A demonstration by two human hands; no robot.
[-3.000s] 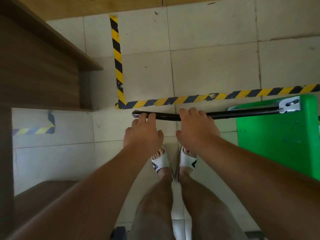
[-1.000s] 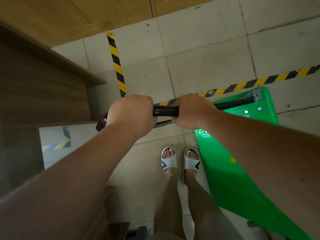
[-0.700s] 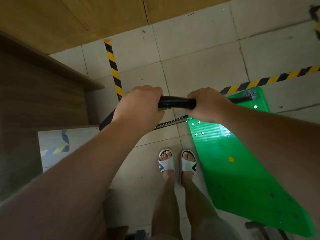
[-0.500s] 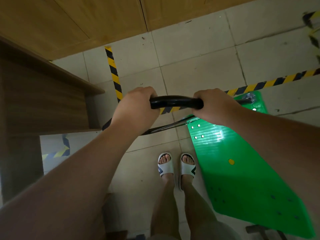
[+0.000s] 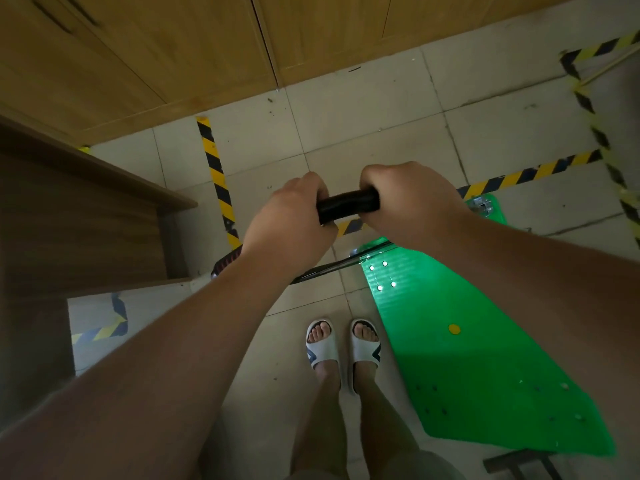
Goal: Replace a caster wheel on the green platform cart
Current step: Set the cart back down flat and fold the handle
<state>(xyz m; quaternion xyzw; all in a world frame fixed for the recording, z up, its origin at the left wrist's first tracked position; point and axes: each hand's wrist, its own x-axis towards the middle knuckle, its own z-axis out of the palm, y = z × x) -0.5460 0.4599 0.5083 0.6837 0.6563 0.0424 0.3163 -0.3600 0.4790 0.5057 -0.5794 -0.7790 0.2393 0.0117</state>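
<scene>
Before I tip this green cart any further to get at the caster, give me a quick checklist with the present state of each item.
1. Left hand closed on the black handle bar: ok.
2. Right hand closed on the same bar: ok.
3. Green cart deck bare, nothing on it to slide off: ok.
4. Feet in white sandals away from the deck: not ok, the right foot stands close beside its edge.
5. Room on the left: not ok, the wooden bench sits near the handle's end.
6. Caster wheels and their condition: cannot tell, none are visible under the deck.
</scene>
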